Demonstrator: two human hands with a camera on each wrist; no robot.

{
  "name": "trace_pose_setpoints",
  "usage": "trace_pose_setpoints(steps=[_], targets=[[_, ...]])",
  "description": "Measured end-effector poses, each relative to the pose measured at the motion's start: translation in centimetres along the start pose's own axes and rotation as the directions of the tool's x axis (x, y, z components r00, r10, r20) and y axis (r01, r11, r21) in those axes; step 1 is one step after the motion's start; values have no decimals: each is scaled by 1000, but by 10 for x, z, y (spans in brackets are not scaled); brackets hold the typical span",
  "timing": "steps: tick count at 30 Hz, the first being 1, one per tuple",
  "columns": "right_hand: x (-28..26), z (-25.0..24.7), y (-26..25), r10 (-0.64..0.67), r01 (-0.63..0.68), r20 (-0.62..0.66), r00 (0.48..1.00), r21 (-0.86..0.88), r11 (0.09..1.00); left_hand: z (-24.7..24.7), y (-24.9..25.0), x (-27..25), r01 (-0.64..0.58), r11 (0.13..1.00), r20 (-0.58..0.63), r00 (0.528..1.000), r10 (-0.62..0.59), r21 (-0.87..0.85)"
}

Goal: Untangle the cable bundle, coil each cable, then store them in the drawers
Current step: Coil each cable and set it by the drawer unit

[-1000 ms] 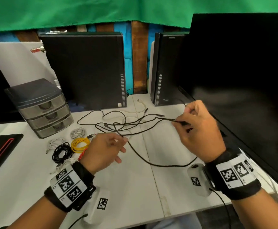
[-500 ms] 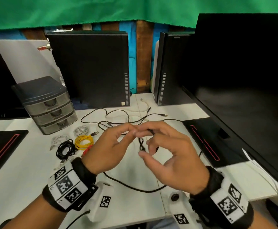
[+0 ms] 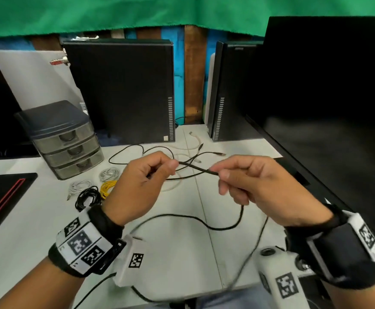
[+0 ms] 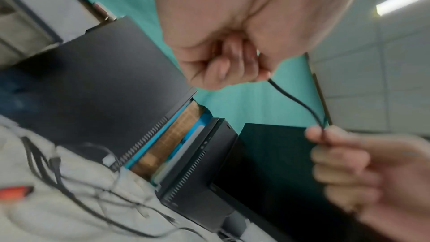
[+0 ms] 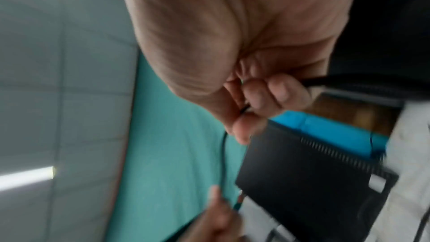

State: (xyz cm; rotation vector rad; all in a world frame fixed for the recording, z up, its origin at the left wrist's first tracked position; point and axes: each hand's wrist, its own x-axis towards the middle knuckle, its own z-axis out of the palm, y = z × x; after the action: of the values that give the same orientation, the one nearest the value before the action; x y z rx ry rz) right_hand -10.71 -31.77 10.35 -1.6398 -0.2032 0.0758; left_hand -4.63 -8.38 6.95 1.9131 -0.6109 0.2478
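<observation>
Office desk: computer towers (image 3: 124,92), monitor (image 3: 329,103), drawer unit (image 3: 63,139), green backdrop (image 3: 137,12)

The white surface (image 3: 37,219) carried a grey three-drawer unit (image 3: 63,139) at rear left. Just in front of it lay two coiled white cables (image 3: 109,173) (image 3: 78,187), a coiled yellow cable (image 3: 108,188) and a coiled black cable (image 3: 87,197), close together. Loose black and white cables (image 3: 171,152) sprawled mid-rear. Two black computer towers (image 3: 124,90) (image 3: 233,90) stood at the back, and a black mat with red trim (image 3: 1,197) lay at far left.
</observation>
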Motion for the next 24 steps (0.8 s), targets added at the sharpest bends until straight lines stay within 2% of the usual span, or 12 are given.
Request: trace_pose_setpoints(steps=[2, 3, 4, 6, 9, 12, 15, 16, 18, 19, 21, 24], targets=[[3, -6, 5, -95, 78, -70, 993, -216, 973, -2, 2, 1, 79, 997, -39, 996, -79, -6], [5, -9, 8, -200, 138, -145, 969, -356, 924, -4, 5, 2, 172, 977, -43, 983, -179, -128], [9, -12, 13, -303, 175, -213, 929, -466, 867, -7, 8, 3, 264, 912, 6, 961, -277, -313], [16, -17, 24, -388, 195, -290, 875, -524, 829, -13, 20, 5, 378, 664, 174, 919, -354, -646], [21, -6, 41, -278, 145, -217, 936, -481, 865, -19, 37, 6, 385, 374, 266, 905, -332, -844], [14, 28, 57, -124, 113, 18, 992, -564, 818, -23, 40, 8, 277, 292, 181, 931, -317, -915], [-1, 63, 56, -102, 239, 250, 963, -616, 750, -20, 34, 8, 254, 405, 135, 945, -300, -879], [-5, 69, 50, -97, 261, 286, 953, -616, 744, -18, 29, 7, 245, 538, 96, 952, -290, -806], [-11, 70, 36, -114, 296, 319, 941, -611, 735, -10, 15, 1, 138, 903, -47, 984, -172, -407], [-14, 66, 27, -138, 320, 329, 934, -603, 731, -6, 10, -2, 71, 981, -38, 996, -79, -182], [-16, 56, 13, -211, 364, 315, 925, -586, 724, 3, 5, -8, 9, 1000, 81, 997, -8, -13], [-14, 34, 4, -348, 394, 188, 918, -505, 768, 10, 11, -13, 153, 969, 188, 975, -117, -193]])
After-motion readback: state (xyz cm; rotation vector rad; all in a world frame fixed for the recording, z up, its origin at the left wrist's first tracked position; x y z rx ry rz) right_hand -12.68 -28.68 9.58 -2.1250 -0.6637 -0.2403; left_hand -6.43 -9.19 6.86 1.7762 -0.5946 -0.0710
